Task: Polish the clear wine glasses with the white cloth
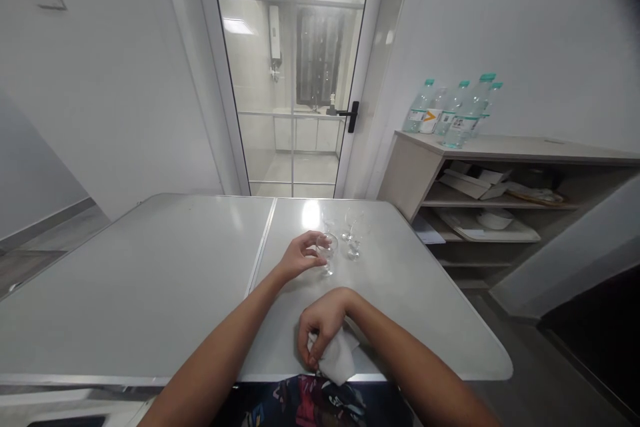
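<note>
My left hand (303,255) is over the right half of the table, its fingers curved around a small clear stemmed glass (327,250). The glass stands upright, its foot at or near the tabletop; I cannot tell whether it touches. Close to the table's front edge, my right hand (323,323) is bent down at the wrist and closed on a crumpled white tissue (339,357), which hangs below the fingers. Several more clear glasses (353,248) stand just right of the held one, their outlines faint against the pale surface.
The grey table (150,280) has a metal seam across it. Beyond its far edge is a glass-paned door (295,80) with a black handle (353,117). At right stands a shelf unit (525,147) with several plastic bottles (463,117) on top and a bowl (495,217) inside.
</note>
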Available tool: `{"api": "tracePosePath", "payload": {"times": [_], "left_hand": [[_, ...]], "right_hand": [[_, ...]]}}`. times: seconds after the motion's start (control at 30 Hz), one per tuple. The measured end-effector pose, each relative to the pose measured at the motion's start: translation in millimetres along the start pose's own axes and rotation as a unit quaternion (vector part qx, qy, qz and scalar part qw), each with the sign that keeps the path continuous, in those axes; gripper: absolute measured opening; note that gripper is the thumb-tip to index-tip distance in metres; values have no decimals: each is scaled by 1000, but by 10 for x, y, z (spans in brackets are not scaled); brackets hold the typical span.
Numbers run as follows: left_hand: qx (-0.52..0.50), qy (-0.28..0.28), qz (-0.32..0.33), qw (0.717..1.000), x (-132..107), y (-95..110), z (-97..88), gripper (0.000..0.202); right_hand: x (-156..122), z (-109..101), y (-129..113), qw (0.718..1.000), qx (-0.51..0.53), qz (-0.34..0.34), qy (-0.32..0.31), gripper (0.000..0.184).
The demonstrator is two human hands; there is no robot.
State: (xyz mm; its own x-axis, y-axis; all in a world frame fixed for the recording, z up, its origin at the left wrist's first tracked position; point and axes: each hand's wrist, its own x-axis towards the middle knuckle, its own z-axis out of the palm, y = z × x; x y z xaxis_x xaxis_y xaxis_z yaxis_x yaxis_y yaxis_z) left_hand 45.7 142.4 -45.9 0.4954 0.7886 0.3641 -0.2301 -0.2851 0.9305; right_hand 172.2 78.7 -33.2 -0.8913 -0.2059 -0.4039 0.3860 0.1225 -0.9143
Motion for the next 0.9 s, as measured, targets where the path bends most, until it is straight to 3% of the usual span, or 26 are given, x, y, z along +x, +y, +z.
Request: {"api": "tracePosePath", "payload": {"times": [0.27, 0.47, 0.7, 0.9], "left_hand": [[22, 4, -12, 1000, -11, -89, 110, 64], [26, 2, -27, 999, -12, -121, 153, 66], [12, 3, -30, 999, -12, -138, 179, 64], [15, 20, -43, 999, -2, -94, 216, 64]], "right_hand": [[9, 1, 23, 1000, 1, -5, 3, 19], [32, -15, 82, 998, -30, -58, -9, 23], [22, -11, 55, 1000, -6, -2, -2, 11], [84, -70, 158, 996, -55, -59, -36, 21]]}}
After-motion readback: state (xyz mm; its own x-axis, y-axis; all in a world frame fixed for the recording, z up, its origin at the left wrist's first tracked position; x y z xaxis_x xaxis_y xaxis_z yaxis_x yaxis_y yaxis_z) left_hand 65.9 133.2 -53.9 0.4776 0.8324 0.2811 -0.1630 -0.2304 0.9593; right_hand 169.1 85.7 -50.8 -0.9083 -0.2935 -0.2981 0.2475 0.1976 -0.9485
